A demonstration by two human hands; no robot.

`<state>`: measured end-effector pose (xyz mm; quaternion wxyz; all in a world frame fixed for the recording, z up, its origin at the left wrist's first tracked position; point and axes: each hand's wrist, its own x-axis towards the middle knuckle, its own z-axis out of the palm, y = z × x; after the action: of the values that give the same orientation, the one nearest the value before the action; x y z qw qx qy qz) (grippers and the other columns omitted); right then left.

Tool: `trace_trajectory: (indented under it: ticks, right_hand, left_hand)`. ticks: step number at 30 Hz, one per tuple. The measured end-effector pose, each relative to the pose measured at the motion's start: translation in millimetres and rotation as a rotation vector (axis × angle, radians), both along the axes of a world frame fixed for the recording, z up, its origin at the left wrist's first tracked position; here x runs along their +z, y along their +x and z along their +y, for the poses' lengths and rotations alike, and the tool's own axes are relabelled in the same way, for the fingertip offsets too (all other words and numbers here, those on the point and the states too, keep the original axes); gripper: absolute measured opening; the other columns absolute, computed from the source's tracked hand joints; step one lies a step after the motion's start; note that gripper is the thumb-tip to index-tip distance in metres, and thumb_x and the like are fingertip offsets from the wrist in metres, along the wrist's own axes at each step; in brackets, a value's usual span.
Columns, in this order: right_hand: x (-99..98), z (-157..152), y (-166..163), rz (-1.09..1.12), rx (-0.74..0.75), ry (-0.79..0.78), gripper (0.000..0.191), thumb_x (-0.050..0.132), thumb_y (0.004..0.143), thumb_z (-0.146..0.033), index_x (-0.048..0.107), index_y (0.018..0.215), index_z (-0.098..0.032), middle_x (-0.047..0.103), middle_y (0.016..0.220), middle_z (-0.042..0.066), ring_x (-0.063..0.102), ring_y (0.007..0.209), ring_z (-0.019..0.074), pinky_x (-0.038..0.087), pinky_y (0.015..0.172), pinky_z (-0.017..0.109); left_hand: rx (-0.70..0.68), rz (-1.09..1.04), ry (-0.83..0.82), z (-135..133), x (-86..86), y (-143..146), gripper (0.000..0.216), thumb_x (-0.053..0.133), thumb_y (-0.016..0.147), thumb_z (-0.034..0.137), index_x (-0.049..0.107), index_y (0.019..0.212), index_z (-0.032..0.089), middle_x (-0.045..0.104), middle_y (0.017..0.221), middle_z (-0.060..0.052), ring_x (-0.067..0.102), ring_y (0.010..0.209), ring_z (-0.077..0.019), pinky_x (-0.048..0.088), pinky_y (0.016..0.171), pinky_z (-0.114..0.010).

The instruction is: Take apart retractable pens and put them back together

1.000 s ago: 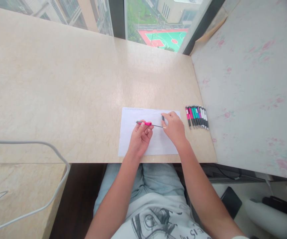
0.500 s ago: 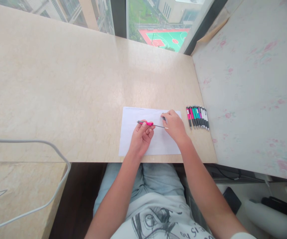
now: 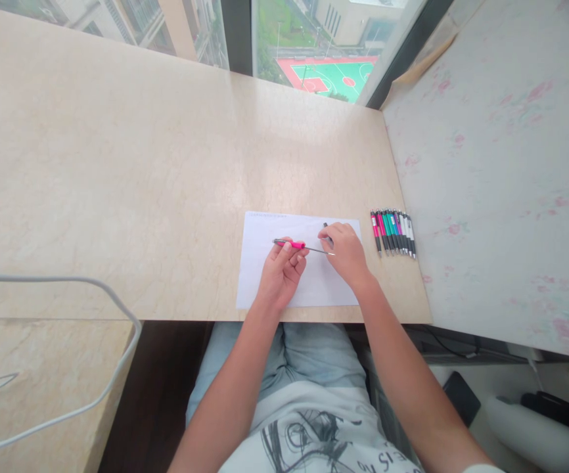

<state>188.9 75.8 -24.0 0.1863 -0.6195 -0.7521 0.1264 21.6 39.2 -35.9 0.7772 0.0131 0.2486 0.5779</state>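
Note:
My left hand (image 3: pixel 281 274) is closed on the pink front part of a pen (image 3: pixel 290 244), held level over a white sheet of paper (image 3: pixel 265 263). A thin refill (image 3: pixel 318 250) sticks out of the pink part toward the right. My right hand (image 3: pixel 347 255) is closed around a small dark pen piece (image 3: pixel 326 227) and touches the far end of the refill. Both hands hover just above the sheet near the table's front edge.
A row of several pens (image 3: pixel 393 231) in pink, green, purple and white lies to the right of the sheet. The beige table (image 3: pixel 117 177) meets a floral wall on the right and a window behind. A grey cable (image 3: pixel 102 309) loops at the left.
My right hand has curled in a little over the dark piece and shifted slightly toward the refill's end. My left hand and the pink part have stayed in place.

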Motion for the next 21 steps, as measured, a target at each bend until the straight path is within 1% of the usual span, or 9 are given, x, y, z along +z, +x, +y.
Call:
trace_trajectory:
  ticks: [2,4,6,10,15,18,21]
  right_hand:
    - [-1.7,-2,1,0.060,-0.020,0.009,0.015,0.054,0.085,-0.013,0.067,0.089,-0.019,0.067,0.091,0.007,0.056,0.086,0.0213,0.045,0.081,0.036]
    - [-3.1,-5,2,0.143,-0.064,0.029,0.015,0.056,0.085,-0.015,0.067,0.093,-0.019,0.068,0.090,0.006,0.057,0.077,0.0188,0.047,0.078,0.035]
    - [-4.3,-8,4,0.220,-0.109,0.035,0.014,0.058,0.084,-0.019,0.068,0.095,-0.020,0.069,0.088,0.005,0.059,0.073,0.0176,0.048,0.073,0.033]
    - [-5.1,-18,8,0.307,-0.168,0.001,0.008,0.063,0.084,-0.027,0.068,0.084,-0.021,0.071,0.082,0.004,0.064,0.074,0.0187,0.049,0.070,0.032]
    - [-2.0,-35,7,0.496,-0.284,-0.083,0.015,0.066,0.083,-0.036,0.069,0.083,-0.021,0.072,0.082,0.004,0.066,0.076,0.0198,0.050,0.063,0.031]
    - [-1.1,-42,4,0.660,-0.316,-0.114,0.019,0.069,0.082,-0.039,0.070,0.087,-0.021,0.073,0.087,0.005,0.068,0.081,0.0204,0.053,0.067,0.031]
    - [-2.1,-44,1,0.729,-0.330,-0.112,0.020,0.069,0.081,-0.038,0.070,0.091,-0.021,0.073,0.091,0.006,0.069,0.086,0.0209,0.055,0.072,0.033]
  left_hand:
    - [-0.001,0.003,-0.001,0,-0.3,0,0.018,0.077,0.080,0.020,0.065,0.093,0.017,0.072,0.087,-0.003,0.070,0.076,-0.0096,0.054,0.067,-0.015]
    - [0.001,0.010,-0.005,0,-0.6,0,0.019,0.077,0.080,0.020,0.065,0.094,0.017,0.072,0.087,-0.003,0.070,0.076,-0.0099,0.054,0.067,-0.015]
    - [0.002,0.024,-0.014,0,-0.8,1,0.020,0.078,0.079,0.020,0.065,0.094,0.017,0.072,0.088,-0.003,0.070,0.077,-0.0101,0.054,0.067,-0.015]
    - [-0.001,0.046,-0.008,0,-0.7,1,0.019,0.077,0.080,0.021,0.065,0.094,0.018,0.072,0.090,-0.003,0.070,0.078,-0.0102,0.054,0.068,-0.016]
    - [-0.004,0.048,0.001,0,-3.0,1,0.019,0.077,0.080,0.022,0.065,0.094,0.018,0.072,0.091,-0.004,0.070,0.078,-0.0102,0.054,0.068,-0.016]
    - [-0.005,0.031,0.010,0,-5.0,0,0.021,0.078,0.079,0.021,0.065,0.095,0.018,0.072,0.090,-0.004,0.070,0.078,-0.0104,0.054,0.067,-0.016]
    - [-0.002,0.023,0.015,0,-5.4,1,0.021,0.078,0.079,0.020,0.065,0.095,0.018,0.072,0.089,-0.003,0.070,0.078,-0.0106,0.055,0.067,-0.016]
